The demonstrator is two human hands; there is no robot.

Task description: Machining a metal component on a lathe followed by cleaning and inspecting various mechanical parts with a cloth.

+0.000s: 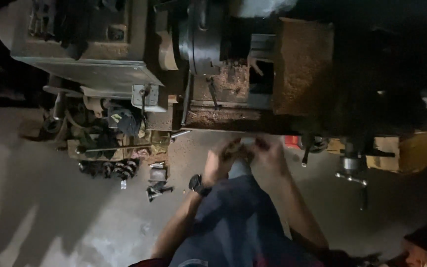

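The person is standing over a concrete floor (50, 198) in front of a big old machine (213, 59) and is bringing both hands together just above the knee in dark blue trousers (233, 217). The left hand (222, 160), with a black wristwatch (197, 184) on its wrist, and the right hand (269, 155) are meeting around a small pale thing (245, 143); the fingers of both are curling on it, mostly closed, but the picture is blurred and I cannot tell what the thing is or which hand is really gripping it. It is lying between the fingertips, near the lower edge of the machine and well above the floor. My judgement is that the person is working this small piece with the fingers, perhaps turning or fitting it, and the next move is asking for a steady pinch from one hand while the other is adjusting, because the piece is small and the light is weak. Counting: two hands, one wristwatch, one small pale thing, one machine with one round dark metal disc (201, 34) at its far side. On the floor to the left, a heap of dark metal parts (109, 168) is lying; they are too many and too blurred to count. To the right, one handle (350, 177) is sticking out, and one cardboard box (418, 151) is resting beside it.
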